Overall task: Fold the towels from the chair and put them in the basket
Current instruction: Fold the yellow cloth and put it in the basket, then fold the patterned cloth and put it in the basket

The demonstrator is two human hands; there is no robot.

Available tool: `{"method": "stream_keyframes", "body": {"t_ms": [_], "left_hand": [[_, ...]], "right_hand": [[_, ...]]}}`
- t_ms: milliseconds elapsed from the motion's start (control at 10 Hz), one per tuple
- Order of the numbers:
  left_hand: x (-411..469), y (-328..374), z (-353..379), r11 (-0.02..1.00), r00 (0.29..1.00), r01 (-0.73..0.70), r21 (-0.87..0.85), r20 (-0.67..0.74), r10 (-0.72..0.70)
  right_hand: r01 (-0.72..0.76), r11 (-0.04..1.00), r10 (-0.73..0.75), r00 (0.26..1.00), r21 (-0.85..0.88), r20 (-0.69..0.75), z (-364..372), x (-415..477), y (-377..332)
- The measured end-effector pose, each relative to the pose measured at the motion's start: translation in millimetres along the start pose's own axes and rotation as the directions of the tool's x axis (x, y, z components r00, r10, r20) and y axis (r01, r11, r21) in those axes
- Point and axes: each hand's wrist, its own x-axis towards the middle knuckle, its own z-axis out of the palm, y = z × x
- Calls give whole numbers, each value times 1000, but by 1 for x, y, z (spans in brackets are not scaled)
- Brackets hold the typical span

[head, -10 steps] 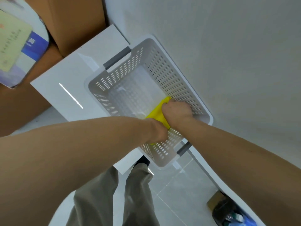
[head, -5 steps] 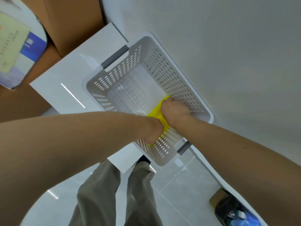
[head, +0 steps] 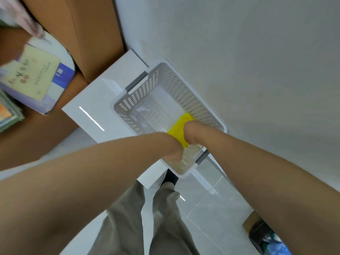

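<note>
A white perforated basket point(head: 185, 92) with grey handles sits on a white table against the wall. Inside its near end lies a folded yellow towel point(head: 179, 128). Both my hands are down in the basket on the towel: my left hand point(head: 173, 150) at its near edge and my right hand point(head: 193, 130) at its right side. The fingers of both are hidden under the wrists and cloth, but both seem to grip the towel. The rest of the basket floor is bare. The chair is out of view.
The white table point(head: 95, 105) stands beside brown cardboard boxes point(head: 92, 34) with printed packages point(head: 35, 78) on the left. The grey wall point(head: 257, 70) runs along the basket's right side. My trousered legs point(head: 147, 218) stand on the tiled floor; a dark bag point(head: 266, 238) lies at lower right.
Both hands have sunk lower into the near end of the basket with the yellow towel. The camera has tilted, so the basket now appears further right and down.
</note>
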Motion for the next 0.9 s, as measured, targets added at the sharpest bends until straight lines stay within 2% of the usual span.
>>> {"method": "stream_keyframes", "body": {"t_ms": [100,200,300,400,500,600,700,800,900], "left_hand": [[-121,25,-43,992,999,18,-127,-48,-25],[-181,21,-35,999,986,25,-28,-167,-30],[-228,22,-31,991,934,-25,-135,-356,-25],[-265,32,-31,985,879,-112,-132,-475,36],[-283,42,-33,980,840,-187,-75,-529,120],[-293,56,-36,968,835,-247,39,-498,233],[-301,79,-44,954,835,-270,129,-463,299],[-313,120,-44,928,819,-325,181,-436,372],[-328,183,-36,880,783,-412,235,-402,474]], "right_hand": [[17,960,24,990,280,-142,-10,-69,5],[22,928,54,980,371,-193,-12,-133,7],[42,847,118,957,529,-265,-2,-190,12],[60,660,233,931,749,-280,17,-242,13],[114,375,387,882,920,-267,36,-283,9],[220,23,525,828,975,-199,65,-314,-2],[321,-273,600,794,907,-101,104,-341,-13],[410,-445,686,728,796,8,150,-375,-17],[491,-507,767,632,708,111,198,-409,-18]]}}
